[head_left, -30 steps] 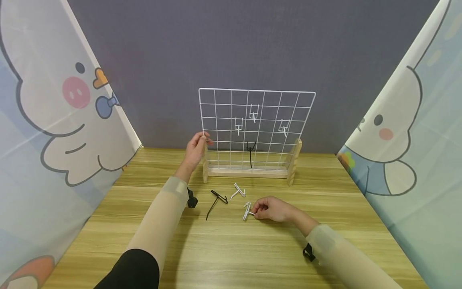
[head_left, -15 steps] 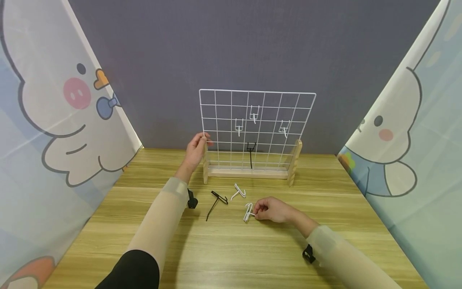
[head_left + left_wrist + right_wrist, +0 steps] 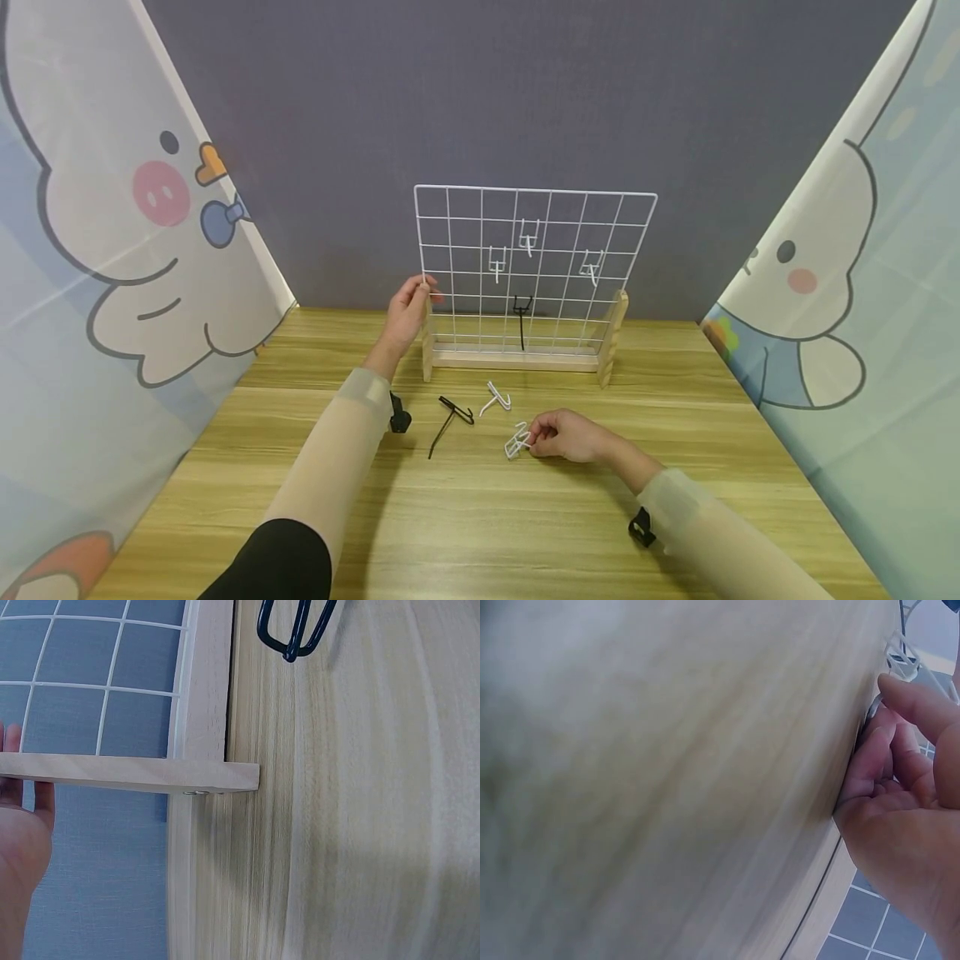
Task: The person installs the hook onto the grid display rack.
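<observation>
My left hand (image 3: 407,308) grips the left wooden upright (image 3: 135,771) of a white wire grid rack (image 3: 480,218), thumb and fingers on opposite sides of it. Between thumb and fingertips, my right hand (image 3: 566,435) pinches the prong of a white wire hook (image 3: 517,440) low over the table; its two-armed frame points left. Beyond it lies another white hook (image 3: 496,398). A black hook (image 3: 453,410) with a long prong lies to the left. In the right wrist view the pinched white hook (image 3: 901,660) shows partly beyond the fingers.
Several hooks hang on the grid: white hooks at the upper middle (image 3: 528,237), left (image 3: 497,262) and right (image 3: 591,267), and a black hook (image 3: 521,317) lower down. A grey panel (image 3: 337,150) stands behind the wood-grain table (image 3: 465,525), with printed cloths at both sides.
The white hook in my right fingers has turned about its prong, so its frame now faces upward more openly. My left hand stays on the rack; the view shifted slightly.
</observation>
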Tool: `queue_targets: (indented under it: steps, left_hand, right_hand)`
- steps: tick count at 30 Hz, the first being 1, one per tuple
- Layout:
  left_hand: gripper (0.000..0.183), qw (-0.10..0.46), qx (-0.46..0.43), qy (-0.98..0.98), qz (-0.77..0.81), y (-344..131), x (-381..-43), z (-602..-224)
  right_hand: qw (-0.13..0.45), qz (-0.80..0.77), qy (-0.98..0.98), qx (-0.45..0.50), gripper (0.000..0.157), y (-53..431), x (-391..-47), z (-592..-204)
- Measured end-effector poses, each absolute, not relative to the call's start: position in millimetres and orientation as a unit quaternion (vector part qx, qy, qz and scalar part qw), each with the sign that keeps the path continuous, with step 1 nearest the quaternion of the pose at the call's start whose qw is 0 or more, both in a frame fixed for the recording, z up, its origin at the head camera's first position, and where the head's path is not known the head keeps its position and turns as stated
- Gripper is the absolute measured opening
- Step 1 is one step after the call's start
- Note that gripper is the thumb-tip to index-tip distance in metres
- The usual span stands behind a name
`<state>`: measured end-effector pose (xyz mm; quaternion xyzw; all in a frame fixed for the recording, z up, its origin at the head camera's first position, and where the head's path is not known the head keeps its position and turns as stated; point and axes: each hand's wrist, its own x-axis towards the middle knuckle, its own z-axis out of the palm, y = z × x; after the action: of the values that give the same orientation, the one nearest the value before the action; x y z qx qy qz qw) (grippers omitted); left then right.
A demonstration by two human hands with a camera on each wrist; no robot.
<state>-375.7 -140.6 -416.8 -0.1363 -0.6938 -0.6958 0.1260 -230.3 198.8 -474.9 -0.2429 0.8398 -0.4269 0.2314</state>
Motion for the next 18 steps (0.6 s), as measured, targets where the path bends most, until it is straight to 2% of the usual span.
queue_targets:
  steps: [9, 18]
  left_hand:
    - [0.033, 0.128, -0.139, -0.688, -0.7, -140.4, -376.6, -417.1]
    - [0.039, 0.127, -0.138, -0.696, -0.693, -140.3, -375.6, -416.3]
  right_hand:
    - [0.243, -0.43, 0.837, -0.236, 0.01, 198.6, -228.9, -471.2]
    - [0.242, -0.429, 0.835, -0.246, 0.009, 199.4, -229.9, -470.9]
